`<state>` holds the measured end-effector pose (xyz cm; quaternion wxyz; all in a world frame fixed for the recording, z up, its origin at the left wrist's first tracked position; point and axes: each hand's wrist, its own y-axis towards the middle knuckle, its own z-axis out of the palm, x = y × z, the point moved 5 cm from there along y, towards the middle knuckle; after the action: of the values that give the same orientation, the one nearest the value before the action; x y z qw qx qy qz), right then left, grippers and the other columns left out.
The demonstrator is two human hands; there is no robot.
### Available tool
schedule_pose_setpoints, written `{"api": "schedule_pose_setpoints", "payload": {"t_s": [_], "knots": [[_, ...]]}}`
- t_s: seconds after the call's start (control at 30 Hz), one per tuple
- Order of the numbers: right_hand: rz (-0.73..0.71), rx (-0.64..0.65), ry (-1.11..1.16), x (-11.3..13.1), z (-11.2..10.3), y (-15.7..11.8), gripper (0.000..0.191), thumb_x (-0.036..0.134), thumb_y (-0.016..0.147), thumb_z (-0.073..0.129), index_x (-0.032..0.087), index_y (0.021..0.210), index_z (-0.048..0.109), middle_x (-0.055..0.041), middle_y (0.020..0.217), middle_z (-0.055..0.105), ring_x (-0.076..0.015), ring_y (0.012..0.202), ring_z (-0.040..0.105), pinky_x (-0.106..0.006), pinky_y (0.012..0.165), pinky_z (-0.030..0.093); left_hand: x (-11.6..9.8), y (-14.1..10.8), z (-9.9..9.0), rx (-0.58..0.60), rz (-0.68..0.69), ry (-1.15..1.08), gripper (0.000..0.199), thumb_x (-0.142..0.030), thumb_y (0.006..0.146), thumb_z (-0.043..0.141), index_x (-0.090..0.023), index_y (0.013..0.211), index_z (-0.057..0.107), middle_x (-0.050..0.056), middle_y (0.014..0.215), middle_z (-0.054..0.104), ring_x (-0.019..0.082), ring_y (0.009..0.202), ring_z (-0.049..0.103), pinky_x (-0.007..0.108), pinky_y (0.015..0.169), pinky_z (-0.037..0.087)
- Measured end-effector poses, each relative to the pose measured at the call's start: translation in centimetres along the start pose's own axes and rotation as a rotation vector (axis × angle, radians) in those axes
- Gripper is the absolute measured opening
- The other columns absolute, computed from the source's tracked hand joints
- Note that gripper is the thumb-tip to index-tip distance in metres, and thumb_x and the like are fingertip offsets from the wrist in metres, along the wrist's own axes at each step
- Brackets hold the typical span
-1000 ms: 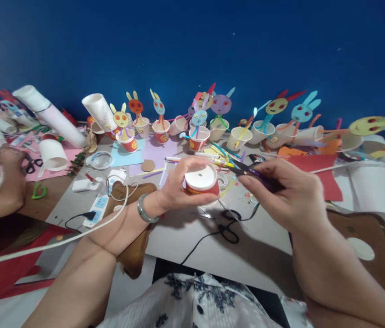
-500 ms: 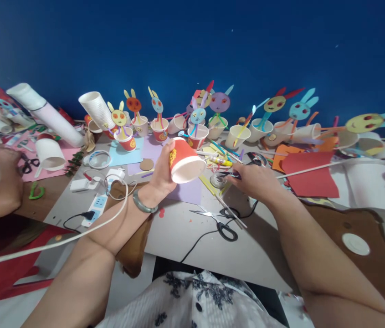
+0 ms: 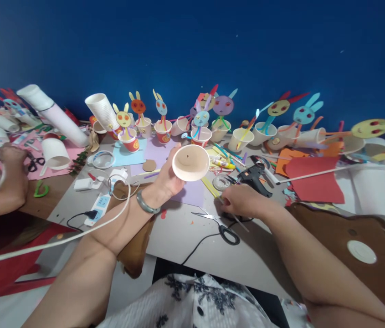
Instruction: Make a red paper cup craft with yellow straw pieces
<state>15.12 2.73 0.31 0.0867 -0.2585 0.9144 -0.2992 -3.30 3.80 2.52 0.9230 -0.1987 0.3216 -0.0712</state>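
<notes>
My left hand (image 3: 166, 182) is wrapped round a paper cup (image 3: 191, 163), its open mouth facing me and a small dark hole in its bottom. My right hand (image 3: 239, 200) is closed low over the table, partly covering a thin stick and the handles of black-handled scissors (image 3: 228, 234). Something dark and pointed shows beside its fingers; what it grips I cannot make out. Just beyond that hand lie a roll of clear tape (image 3: 221, 182) and a black glue gun (image 3: 254, 178).
Cups with paper rabbit heads (image 3: 130, 139) line the blue wall. Red paper (image 3: 315, 180) lies at right, a power strip (image 3: 98, 209) at left. A white cable (image 3: 76, 237) crosses my left forearm. Another person's hands (image 3: 11, 159) rest at far left.
My left hand has turned the cup so its mouth faces me. My right hand has moved left and down, from beside the tape to near the scissors, uncovering the glue gun.
</notes>
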Motion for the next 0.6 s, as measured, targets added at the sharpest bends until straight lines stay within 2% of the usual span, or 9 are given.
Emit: {"api": "schedule_pose_setpoints", "payload": {"t_s": [0.13,0.2,0.27,0.33,0.37,0.43,0.5,0.57,0.6], "knots": [[0.008,-0.028,0.022,-1.6,-0.4,-0.2,0.014,0.019,0.083,0.060,0.018,0.075,0.071,-0.0138,0.088,0.077,-0.0263,0.085,0.072,-0.030,0.064,0.039,-0.2,0.0,0.3,0.027,0.038,0.094,0.018,-0.033,0.086,0.073,-0.020,0.094,0.064,0.000,0.082,0.064,0.016,0.086,0.067,0.028,0.082,0.058],[0.046,-0.155,0.115,-3.1,-1.8,-1.3,0.017,0.018,0.084,0.058,0.019,0.069,0.066,-0.0104,0.077,0.074,-0.0224,0.073,0.068,-0.030,0.061,0.038,-0.3,0.0,0.5,0.033,0.067,0.123,0.020,-0.037,0.088,0.072,-0.020,0.097,0.065,0.001,0.087,0.066,0.017,0.089,0.066,0.029,0.083,0.058],[0.061,-0.431,0.297,-4.5,-3.8,-3.2,0.020,0.022,0.089,0.059,0.020,0.069,0.062,-0.0052,0.066,0.068,-0.0165,0.059,0.059,-0.030,0.058,0.037,-0.3,0.1,0.6,0.037,0.077,0.142,0.024,-0.042,0.089,0.070,-0.020,0.100,0.067,0.003,0.091,0.068,0.019,0.092,0.066,0.031,0.083,0.058],[0.092,-0.881,0.584,-5.7,-5.6,-6.1,0.021,0.029,0.092,0.063,0.020,0.074,0.061,-0.0013,0.058,0.062,-0.0130,0.051,0.054,-0.029,0.054,0.038,0.0,0.2,0.5,0.037,0.064,0.152,0.028,-0.046,0.090,0.069,-0.020,0.099,0.067,0.004,0.091,0.069,0.019,0.090,0.065,0.030,0.080,0.058],[0.045,-1.109,0.742,-5.9,-6.1,-7.7,0.016,0.028,0.092,0.066,0.020,0.079,0.063,-0.0005,0.059,0.063,-0.0121,0.050,0.054,-0.028,0.051,0.040,0.2,0.2,0.5,0.037,0.058,0.155,0.029,-0.047,0.090,0.068,-0.019,0.098,0.067,0.004,0.090,0.069,0.017,0.086,0.065,0.029,0.078,0.056],[-0.189,-1.397,1.001,-4.8,-6.1,-10.0,0.007,0.025,0.093,0.068,0.020,0.089,0.068,-0.0011,0.063,0.068,-0.0115,0.049,0.057,-0.027,0.049,0.044,0.6,0.2,0.2,0.027,0.044,0.169,0.031,-0.049,0.089,0.068,-0.019,0.096,0.066,0.001,0.087,0.067,0.015,0.080,0.062,0.026,0.072,0.052],[-0.460,-1.467,1.013,-2.3,-6.0,-11.2,0.008,0.017,0.095,0.065,0.020,0.099,0.071,-0.0053,0.079,0.075,-0.0149,0.063,0.070,-0.028,0.054,0.052,1.1,0.0,0.0,0.013,0.024,0.194,0.029,-0.047,0.087,0.071,-0.020,0.093,0.064,-0.001,0.083,0.065,0.013,0.076,0.060,0.025,0.070,0.049],[-0.649,-1.484,0.739,0.8,-6.1,-12.0,0.020,0.008,0.090,0.066,0.022,0.105,0.071,-0.0063,0.088,0.077,-0.0178,0.075,0.073,-0.033,0.065,0.057,1.6,-0.2,0.0,0.019,0.002,0.215,0.025,-0.042,0.084,0.075,-0.021,0.090,0.064,-0.002,0.080,0.064,0.013,0.075,0.059,0.025,0.072,0.047],[-0.663,-1.482,0.556,2.2,-6.1,-12.0,0.022,0.007,0.088,0.068,0.022,0.105,0.070,-0.0053,0.087,0.078,-0.0190,0.078,0.073,-0.037,0.071,0.057,1.8,-0.4,0.1,0.032,-0.008,0.225,0.023,-0.040,0.083,0.076,-0.021,0.089,0.064,-0.002,0.079,0.064,0.014,0.076,0.059,0.025,0.073,0.047]]}}
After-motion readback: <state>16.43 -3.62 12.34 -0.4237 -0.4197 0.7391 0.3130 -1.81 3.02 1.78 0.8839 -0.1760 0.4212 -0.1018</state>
